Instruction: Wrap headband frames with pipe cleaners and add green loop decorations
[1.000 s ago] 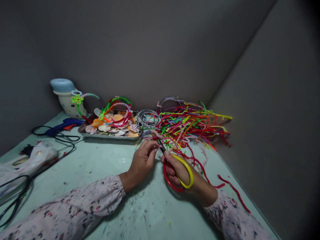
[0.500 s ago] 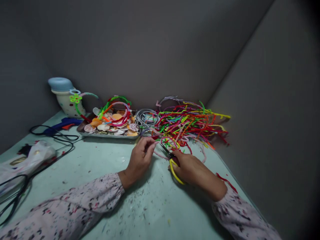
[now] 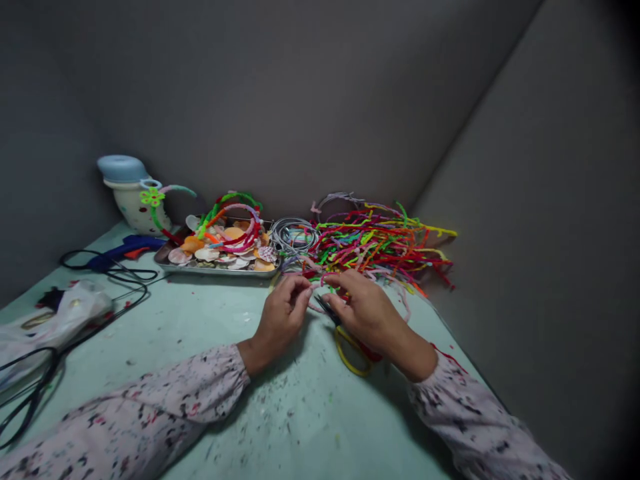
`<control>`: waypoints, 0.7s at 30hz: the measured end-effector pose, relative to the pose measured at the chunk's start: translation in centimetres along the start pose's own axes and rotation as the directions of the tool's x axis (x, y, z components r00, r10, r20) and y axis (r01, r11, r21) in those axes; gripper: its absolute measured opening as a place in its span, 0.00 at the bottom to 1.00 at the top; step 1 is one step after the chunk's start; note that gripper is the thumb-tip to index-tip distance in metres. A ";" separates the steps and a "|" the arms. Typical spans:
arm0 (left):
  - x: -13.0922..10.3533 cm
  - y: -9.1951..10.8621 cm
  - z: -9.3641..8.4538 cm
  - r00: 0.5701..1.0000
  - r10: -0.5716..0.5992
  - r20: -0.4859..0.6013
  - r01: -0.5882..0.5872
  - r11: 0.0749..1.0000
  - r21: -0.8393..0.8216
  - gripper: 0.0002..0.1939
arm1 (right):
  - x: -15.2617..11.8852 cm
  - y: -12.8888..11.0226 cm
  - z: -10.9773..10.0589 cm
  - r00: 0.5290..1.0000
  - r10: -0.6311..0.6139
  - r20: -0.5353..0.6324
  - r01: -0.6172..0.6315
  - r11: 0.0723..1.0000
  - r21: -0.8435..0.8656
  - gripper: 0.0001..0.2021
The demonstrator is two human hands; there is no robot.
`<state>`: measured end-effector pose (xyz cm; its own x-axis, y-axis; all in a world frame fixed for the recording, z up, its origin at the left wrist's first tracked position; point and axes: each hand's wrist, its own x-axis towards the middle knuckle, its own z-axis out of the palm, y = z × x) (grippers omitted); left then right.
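Observation:
My left hand [image 3: 281, 317] pinches a pale pink pipe cleaner [image 3: 316, 287] between thumb and fingertips, near the middle of the table. Close to its right, my right hand [image 3: 367, 310] has its thumb and index finger apart, with the index fingertip at a darker pink piece by the left fingertips. Beneath the right hand are scissors with yellow handles [image 3: 345, 360], which seem to lie on the table, partly covered by that hand. A loose pile of multicoloured pipe cleaners [image 3: 385, 243] spreads just behind both hands.
A metal tray [image 3: 215, 271] of shells carries several pipe-cleaner hoops. Beside it lies coiled grey wire [image 3: 295, 235]. At the left are a blue glue gun [image 3: 123, 250], black cable [image 3: 107, 323], a blue-lidded cup [image 3: 133, 193] and a plastic bag [image 3: 75, 313]. Grey walls [image 3: 280, 100] bound the table.
My right hand has let go of the scissors and moved up and left toward the left fingertips. The left hand has kept its pinch on the pale pink pipe cleaner.

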<state>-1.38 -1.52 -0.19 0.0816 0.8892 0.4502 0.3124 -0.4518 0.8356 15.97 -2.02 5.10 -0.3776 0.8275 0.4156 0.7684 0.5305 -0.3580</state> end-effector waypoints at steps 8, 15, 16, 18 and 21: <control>0.0 -0.1 -0.1 0.999 0.043 0.006 -0.043 0.998 0.050 0.06 | 0.9 -1.7 1.2 0.998 0.053 0.017 -0.051 0.996 -0.072 0.07; -0.2 -0.1 0.0 0.998 0.068 0.015 -0.069 0.993 0.091 0.05 | 0.8 -2.0 1.5 0.977 0.214 0.021 -0.215 0.976 0.028 0.10; -0.2 0.0 0.0 0.997 0.071 0.018 -0.072 0.993 0.097 0.05 | 0.9 -1.9 1.6 0.968 0.248 0.048 -0.251 0.965 0.074 0.11; -0.3 0.0 0.0 0.997 0.077 0.023 -0.079 0.991 0.110 0.05 | 0.9 -1.7 2.0 0.946 0.306 0.103 -0.320 0.930 0.181 0.12; -0.3 -0.1 0.0 0.996 0.087 0.032 -0.090 0.987 0.136 0.05 | 1.0 -1.3 2.5 0.913 0.372 0.170 -0.409 0.836 0.367 0.12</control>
<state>-1.45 -1.76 -0.39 0.1384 0.8484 0.5109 0.4294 -0.5163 0.7410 13.27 -1.47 3.85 -0.1462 0.9837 0.1042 0.6070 0.1724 -0.7757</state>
